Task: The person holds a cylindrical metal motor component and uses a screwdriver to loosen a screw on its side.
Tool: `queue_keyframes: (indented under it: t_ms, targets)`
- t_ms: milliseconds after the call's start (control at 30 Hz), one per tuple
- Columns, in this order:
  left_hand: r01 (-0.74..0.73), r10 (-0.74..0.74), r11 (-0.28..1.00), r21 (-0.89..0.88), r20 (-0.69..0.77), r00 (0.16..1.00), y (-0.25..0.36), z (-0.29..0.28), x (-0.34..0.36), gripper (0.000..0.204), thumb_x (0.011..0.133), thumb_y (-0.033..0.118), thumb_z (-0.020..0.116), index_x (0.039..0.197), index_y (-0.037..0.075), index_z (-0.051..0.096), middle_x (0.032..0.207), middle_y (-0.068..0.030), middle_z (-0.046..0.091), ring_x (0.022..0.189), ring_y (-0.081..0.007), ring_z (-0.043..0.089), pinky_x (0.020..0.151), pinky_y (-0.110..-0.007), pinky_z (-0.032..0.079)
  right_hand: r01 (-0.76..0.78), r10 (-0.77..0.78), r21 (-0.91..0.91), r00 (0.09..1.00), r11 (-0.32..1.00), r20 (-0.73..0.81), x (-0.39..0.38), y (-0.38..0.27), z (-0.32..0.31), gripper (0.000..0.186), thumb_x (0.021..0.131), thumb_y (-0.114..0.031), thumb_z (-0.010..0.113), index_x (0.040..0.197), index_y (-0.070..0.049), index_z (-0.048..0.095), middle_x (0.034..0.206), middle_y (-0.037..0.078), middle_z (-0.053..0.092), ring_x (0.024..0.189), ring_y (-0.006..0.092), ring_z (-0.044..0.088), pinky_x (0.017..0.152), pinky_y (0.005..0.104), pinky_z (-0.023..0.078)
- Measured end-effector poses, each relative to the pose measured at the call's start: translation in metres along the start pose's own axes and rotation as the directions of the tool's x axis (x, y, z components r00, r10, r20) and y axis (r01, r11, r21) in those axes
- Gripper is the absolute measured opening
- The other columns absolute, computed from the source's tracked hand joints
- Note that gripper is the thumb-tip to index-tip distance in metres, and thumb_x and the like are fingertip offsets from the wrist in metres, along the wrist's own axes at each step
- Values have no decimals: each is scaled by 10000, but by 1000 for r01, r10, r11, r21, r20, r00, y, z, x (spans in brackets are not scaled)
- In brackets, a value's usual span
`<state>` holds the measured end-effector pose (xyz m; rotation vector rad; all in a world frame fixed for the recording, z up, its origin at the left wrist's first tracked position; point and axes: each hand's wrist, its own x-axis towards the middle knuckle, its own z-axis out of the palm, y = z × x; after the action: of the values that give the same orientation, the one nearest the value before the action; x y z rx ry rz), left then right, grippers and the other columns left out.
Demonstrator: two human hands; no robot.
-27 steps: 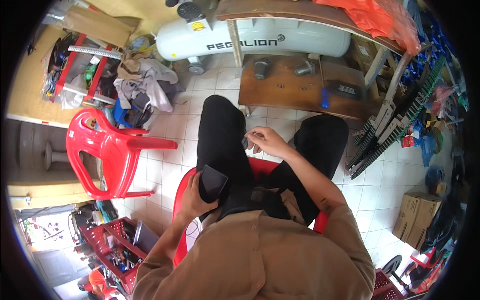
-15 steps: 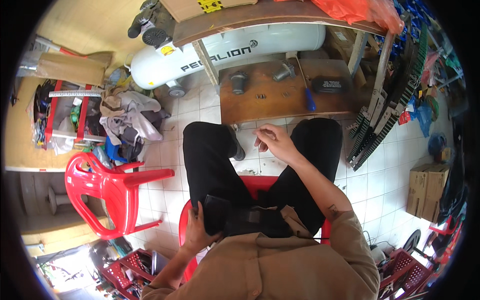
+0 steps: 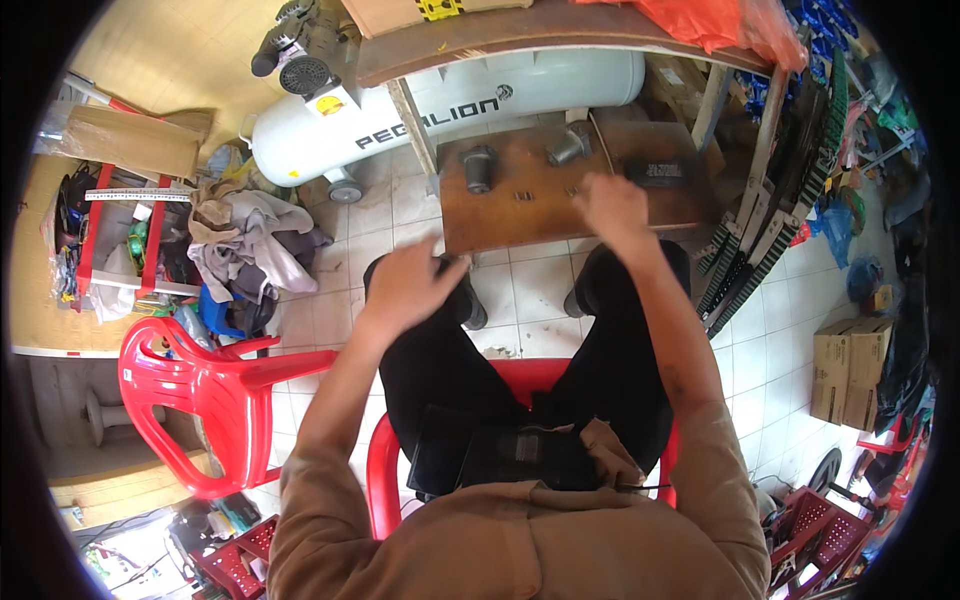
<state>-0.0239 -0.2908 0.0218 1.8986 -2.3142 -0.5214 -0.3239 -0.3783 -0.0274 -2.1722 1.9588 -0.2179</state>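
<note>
1. Brown and worn, a low wooden board (image 3: 520,215) lies on the tiled floor in front of the seated person, under the edge of a workbench (image 3: 560,35).
2. At the board's far left corner stands a dark grey cylindrical metal part (image 3: 478,168); a second, lighter metal fitting (image 3: 567,148) lies near the middle of the far edge.
3. A few small dark bits (image 3: 522,195) sit between these two parts, closer to the board's centre.
4. A flat black rectangular object (image 3: 660,172) rests toward the board's far right corner.
5. The right hand (image 3: 612,205) reaches out above the right half of the board, blurred by motion; its fingers look loosely spread, and I cannot tell whether it has hold of anything.
6. The left hand (image 3: 408,285) hovers over the left knee, just short of the board's near left corner, fingers loosely curled and also blurred; nothing shows clearly in its grasp.
7. The person, in a tan shirt and black trousers, sits on a red plastic chair (image 3: 390,470) with a dark pouch (image 3: 500,455) on the lap.
8. Another red plastic chair (image 3: 200,385) stands to the left, near a heap of cloth (image 3: 250,250).
9. A white compressor tank (image 3: 450,110) lies behind the board.
</note>
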Motion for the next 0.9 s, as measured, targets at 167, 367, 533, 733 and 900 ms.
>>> queue_keyframes:
  t_ms: [167,367,533,733,900]
  targets:
    - [202,-235,964,-171,-202,951,-74,111,173,1014,814,588,687,1542,43,239,1115,-308,658,1101,-449,622,969,-465,501,-345,345,20,937,939,-59,53,59,39,323,856,-297,708,1042,-40,645,1068,200,686,1054,362,658,888,481,531]
    - [83,-160,959,-271,-273,949,-65,142,219,1036,726,458,800,1531,66,280,1035,-278,680,992,-438,665,899,-485,540,-107,109,23,982,994,-152,55,54,94,195,870,-151,658,1006,-14,627,1066,197,672,1039,361,650,907,462,528]
    - [194,-226,968,-158,-219,949,-59,145,224,899,734,392,792,1473,71,393,993,-236,699,957,-411,681,872,-472,554,188,-194,211,981,959,9,57,-10,121,145,887,-53,573,1013,5,617,1033,230,654,1021,374,645,876,458,535]
    - [193,-343,338,-921,70,937,-62,117,205,701,816,214,772,1400,31,431,1163,-158,625,983,-296,674,783,-425,625,127,-128,141,992,982,3,67,-27,162,125,903,-81,593,998,-15,642,996,216,671,969,397,660,848,480,535]
    - [134,-94,-278,-951,166,982,-39,65,156,481,942,135,665,1354,16,446,1245,-184,576,1104,-330,620,951,-498,570,109,-117,209,993,972,24,72,-23,157,155,917,-133,608,977,2,655,987,225,673,957,404,665,843,481,533]
